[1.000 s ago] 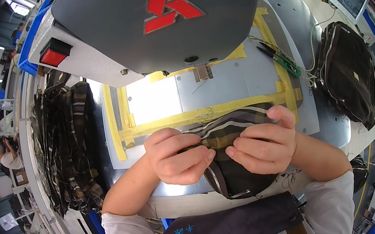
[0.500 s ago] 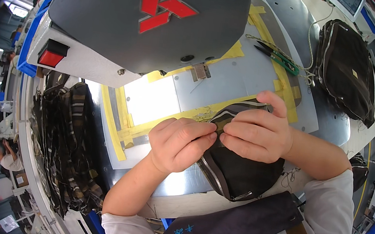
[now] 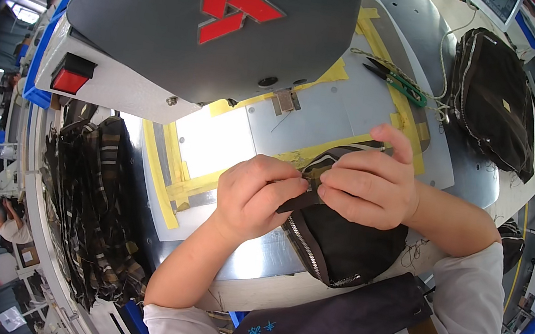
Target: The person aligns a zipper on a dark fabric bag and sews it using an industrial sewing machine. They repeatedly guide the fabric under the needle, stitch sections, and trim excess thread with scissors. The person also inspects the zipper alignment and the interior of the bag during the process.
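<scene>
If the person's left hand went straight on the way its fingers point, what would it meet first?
Most likely the fingertips of the right hand, close by at the dark bag; exact depth between them is unclear.

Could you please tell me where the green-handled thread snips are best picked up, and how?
Probably by the green handle of the thread snips, from the right: the dark blades point toward the picture's upper left, leaving the handle end rightward. The right hand is nearer, but it is at the zippered pouch.
</scene>
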